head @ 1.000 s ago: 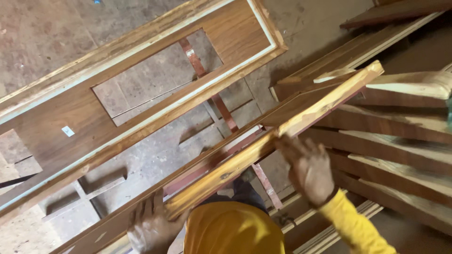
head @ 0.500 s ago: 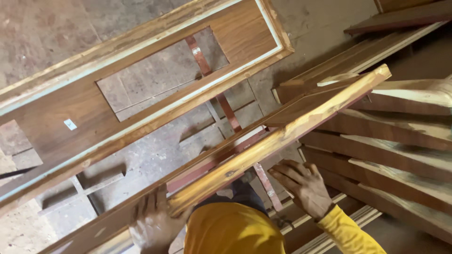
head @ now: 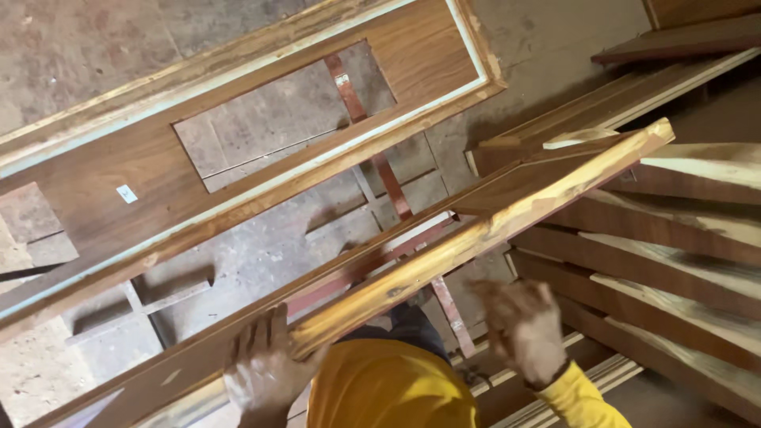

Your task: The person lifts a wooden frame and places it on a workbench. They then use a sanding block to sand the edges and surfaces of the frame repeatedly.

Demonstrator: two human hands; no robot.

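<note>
Left hand gripping a long wooden door panel held on edge, right hand loose below it.

The door panel runs diagonally from lower left to upper right, its pale raw edge facing up. The left hand is clamped on the panel's lower end, fingers spread over its brown face. The right hand, blurred, hangs just under the panel's middle, fingers partly curled and holding nothing. Beyond the panel, a second door with a rectangular cut-out lies flat on a metal frame above the concrete floor. To the panel's right, stacked wooden doors lean in rows.
</note>
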